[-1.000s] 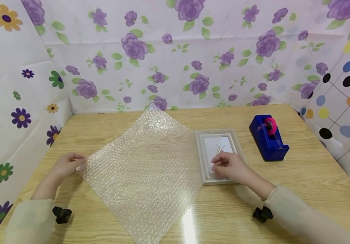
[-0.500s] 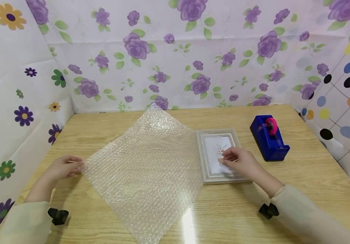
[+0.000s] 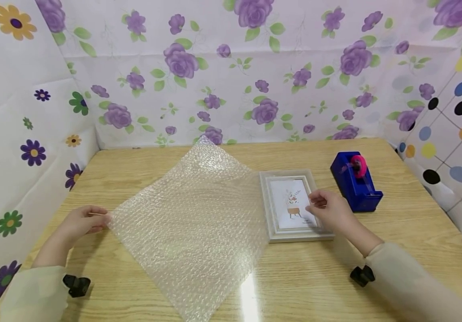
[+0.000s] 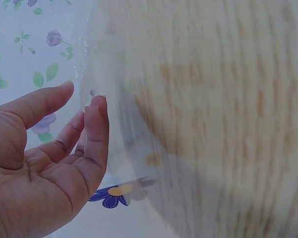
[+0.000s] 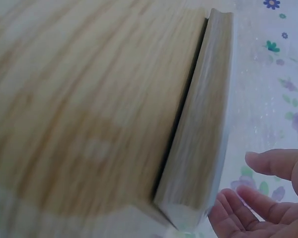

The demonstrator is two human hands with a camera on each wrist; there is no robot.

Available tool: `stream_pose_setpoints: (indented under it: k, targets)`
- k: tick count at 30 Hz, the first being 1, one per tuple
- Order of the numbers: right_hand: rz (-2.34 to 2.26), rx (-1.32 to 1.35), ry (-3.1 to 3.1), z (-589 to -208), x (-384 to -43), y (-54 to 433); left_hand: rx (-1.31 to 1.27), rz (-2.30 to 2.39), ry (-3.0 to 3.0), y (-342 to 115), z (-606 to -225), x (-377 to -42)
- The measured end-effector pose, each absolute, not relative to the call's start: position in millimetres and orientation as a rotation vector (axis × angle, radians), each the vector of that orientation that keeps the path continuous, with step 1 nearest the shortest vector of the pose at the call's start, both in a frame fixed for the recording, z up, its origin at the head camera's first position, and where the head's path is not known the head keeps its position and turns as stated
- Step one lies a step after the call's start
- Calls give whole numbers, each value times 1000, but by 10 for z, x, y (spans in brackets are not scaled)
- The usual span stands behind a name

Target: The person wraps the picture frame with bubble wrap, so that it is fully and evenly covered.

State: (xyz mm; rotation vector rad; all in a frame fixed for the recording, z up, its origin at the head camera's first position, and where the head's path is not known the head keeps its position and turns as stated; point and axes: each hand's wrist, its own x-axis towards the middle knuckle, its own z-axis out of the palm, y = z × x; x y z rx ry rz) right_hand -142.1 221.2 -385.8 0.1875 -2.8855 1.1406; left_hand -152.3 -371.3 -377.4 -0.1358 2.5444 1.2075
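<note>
Frame: [image 3: 289, 194] flat on the counter [image 3: 142, 174], pale border; it is the landmark below. Print [image 3: 294, 211] inside faces up, showing a plant in a tan legged pot.
Wrap: [image 3: 191, 223] clear bubble sheet, spread left of the frame, turned like a diamond. Right part meets the frame's left edge; can't tell if it runs under.
Left hand: [image 3: 82, 223] well left of the frame, at the wrap's far-left corner. Fingers loosely bent, gap to the thumb in the wrist view; no firm hold seen.
Right hand: [image 3: 331, 212] at the frame's right side, fingertips above the border in the head view. Thumb and fingers parted, nothing in them. Contact with the frame: can't tell.
Dispenser: [image 3: 353, 188] blue, right of and slightly behind the frame, just past the right hand. Pink roll [image 3: 359, 166] sits in it.
Sleeves: pale, one on each arm; left [image 3: 35, 290], right [image 3: 420, 281].
Backdrop: [image 3: 223, 80] purple flowers behind the frame; daisy sheet [image 3: 38, 179] far left of it, dotted sheet [image 3: 448, 147] far right.
</note>
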Motion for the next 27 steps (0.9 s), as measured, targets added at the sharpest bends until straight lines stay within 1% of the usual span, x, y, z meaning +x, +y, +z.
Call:
stream_pose_setpoints:
  k: [8, 22, 27]
  targets:
    - [1132, 84, -2884, -3873, -1461, 2277, -166, 1228, 2540, -3718, -3796, -1519]
    - [1109, 17, -2891, -3929, -1514, 2377, -203, 1239, 2543, -3737, -3830, -1494]
    - [1174, -72, -2946, -3931, -1532, 2412, -195, 1250, 2541, -3733, -3826, -1497]
